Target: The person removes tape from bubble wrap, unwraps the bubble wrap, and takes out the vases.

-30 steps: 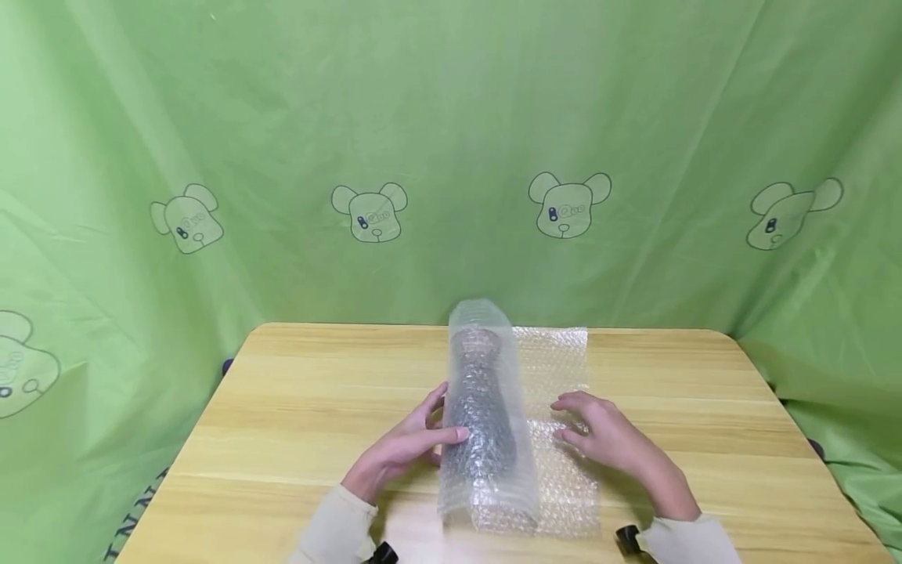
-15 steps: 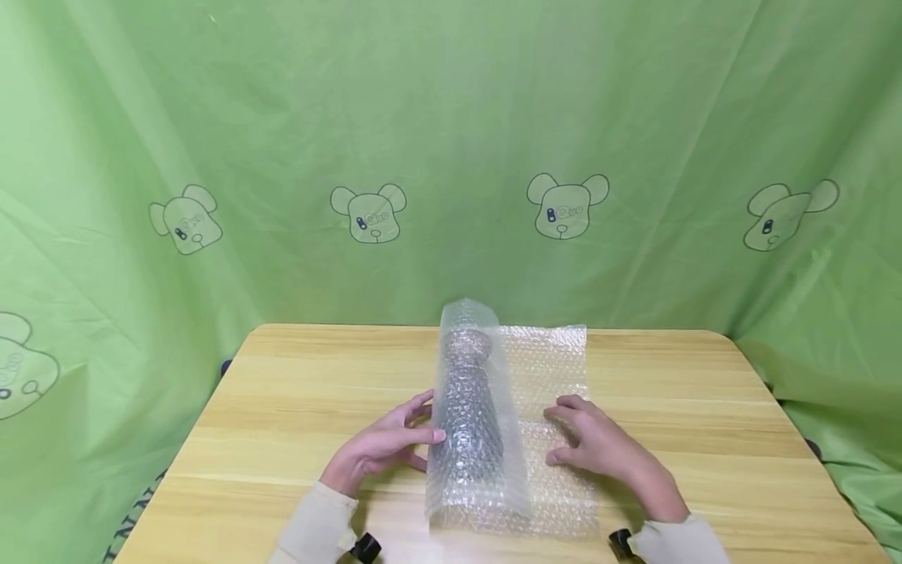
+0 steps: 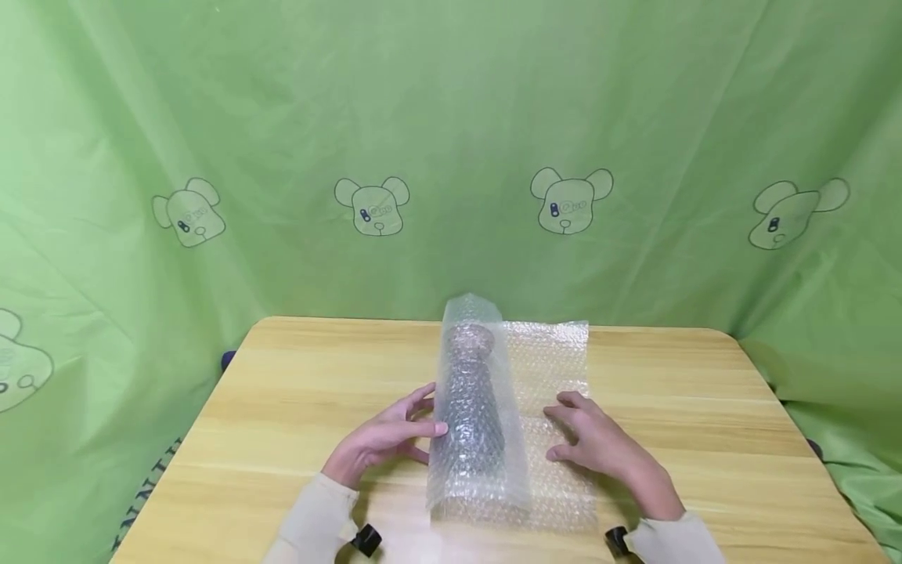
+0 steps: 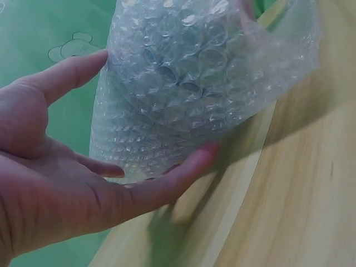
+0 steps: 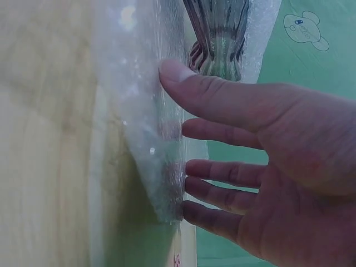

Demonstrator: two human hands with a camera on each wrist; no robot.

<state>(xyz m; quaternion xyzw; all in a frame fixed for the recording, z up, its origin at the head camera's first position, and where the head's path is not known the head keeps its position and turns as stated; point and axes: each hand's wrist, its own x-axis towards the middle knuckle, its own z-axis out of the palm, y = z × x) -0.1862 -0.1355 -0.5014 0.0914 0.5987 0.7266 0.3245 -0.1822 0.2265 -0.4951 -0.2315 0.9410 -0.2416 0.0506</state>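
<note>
A fluted glass vase (image 5: pixel 222 28) lies on its side within a sheet of bubble wrap (image 3: pixel 546 360), a layer of which covers it in the head view. My left hand (image 3: pixel 380 435) is at the left side of the wrapped vase, thumb on top and other fingers low along its side. The left wrist view shows those fingers fairly straight against the bubble wrap. My right hand (image 3: pixel 602 446) rests its fingertips on the flat part of the sheet, right of the vase. The right wrist view has its thumb and fingers spread along the wrap.
The sheet lies on a wooden table (image 3: pixel 317 352) with rounded back corners, its far end close to the back edge. Green curtains (image 3: pixel 465 117) printed with bear heads hang behind and at both sides. A dark camera sits at each wrist.
The wrapped vase has shifted a little left with my left hand, uncovering more of the flat sheet. My right hand has moved slightly left. The last half second shows hardly any movement.
</note>
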